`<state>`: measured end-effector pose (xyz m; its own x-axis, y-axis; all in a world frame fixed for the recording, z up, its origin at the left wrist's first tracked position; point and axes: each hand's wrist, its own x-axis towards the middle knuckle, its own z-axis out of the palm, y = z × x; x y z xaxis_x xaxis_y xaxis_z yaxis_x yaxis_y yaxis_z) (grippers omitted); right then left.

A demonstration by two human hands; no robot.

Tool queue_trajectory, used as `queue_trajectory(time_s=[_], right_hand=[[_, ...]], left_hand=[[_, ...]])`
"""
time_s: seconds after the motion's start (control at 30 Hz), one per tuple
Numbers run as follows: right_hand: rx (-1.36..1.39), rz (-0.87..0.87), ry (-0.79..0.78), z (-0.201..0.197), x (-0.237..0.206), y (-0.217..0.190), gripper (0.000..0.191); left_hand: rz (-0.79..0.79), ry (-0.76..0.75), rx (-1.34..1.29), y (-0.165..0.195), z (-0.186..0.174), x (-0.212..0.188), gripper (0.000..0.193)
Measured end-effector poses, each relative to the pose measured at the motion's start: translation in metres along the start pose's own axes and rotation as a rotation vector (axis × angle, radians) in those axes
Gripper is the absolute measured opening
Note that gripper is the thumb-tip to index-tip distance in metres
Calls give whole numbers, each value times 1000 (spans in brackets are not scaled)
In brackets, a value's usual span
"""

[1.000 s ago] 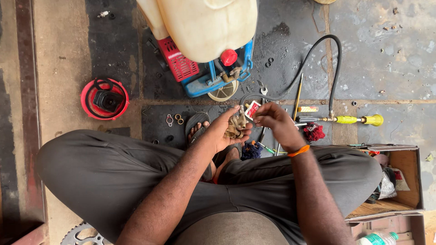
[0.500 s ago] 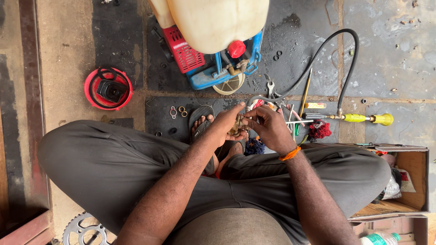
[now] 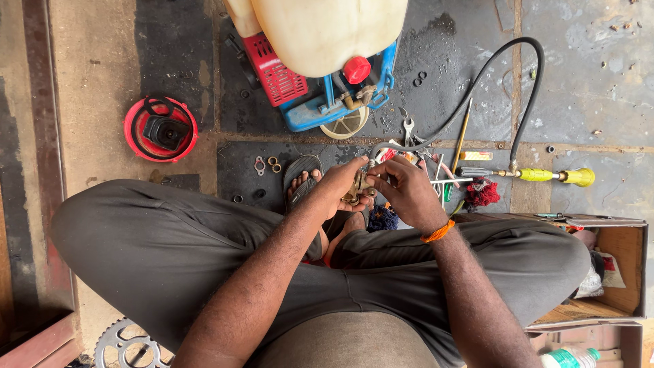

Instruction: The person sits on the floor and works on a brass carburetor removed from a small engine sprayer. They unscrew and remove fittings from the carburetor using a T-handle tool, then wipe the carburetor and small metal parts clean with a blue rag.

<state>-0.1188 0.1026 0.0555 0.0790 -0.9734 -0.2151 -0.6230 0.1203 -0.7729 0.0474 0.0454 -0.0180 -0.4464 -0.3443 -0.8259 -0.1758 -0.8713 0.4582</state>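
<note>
Above the crossed legs, both hands meet over a small brass-coloured part point(image 3: 355, 185), which sits between them just in front of the knees. Left hand point(image 3: 338, 184) has its grip clenched around the part from below, while the right hand point(image 3: 402, 191) pinches at its top edge with thumb and fingers (an orange band point(image 3: 437, 232) circles that wrist). On the floor beyond stands a sprayer point(image 3: 320, 48) with a cream tank, red engine cover and blue frame, and a black hose point(image 3: 507, 88) loops from near the hands to a yellow nozzle point(image 3: 555, 176). A red cap point(image 3: 161, 129) lies to the left, well apart. Washers point(image 3: 269, 163) lie near a sandalled foot point(image 3: 300, 178). An open wooden box point(image 3: 616, 266) sits beside the right knee, and a sprocket point(image 3: 126, 344) shows at the lower left.
</note>
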Motion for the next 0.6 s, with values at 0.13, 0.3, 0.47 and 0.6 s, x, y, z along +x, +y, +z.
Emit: queue_trajectory(time_s=[0.13, 0.3, 0.47, 0.6], right_hand=[[42, 129, -61, -2, 4, -6, 28], [-53, -2, -26, -4, 3, -3, 21], [-69, -43, 14, -1, 3, 0, 25], [125, 135, -56, -2, 6, 2, 26]], left_hand=[[-2, 2, 1, -1, 2, 0, 53], [6, -16, 6, -2, 2, 2, 52], [-2, -17, -4, -2, 3, 2, 52], [-23, -22, -10, 0, 2, 1, 55]])
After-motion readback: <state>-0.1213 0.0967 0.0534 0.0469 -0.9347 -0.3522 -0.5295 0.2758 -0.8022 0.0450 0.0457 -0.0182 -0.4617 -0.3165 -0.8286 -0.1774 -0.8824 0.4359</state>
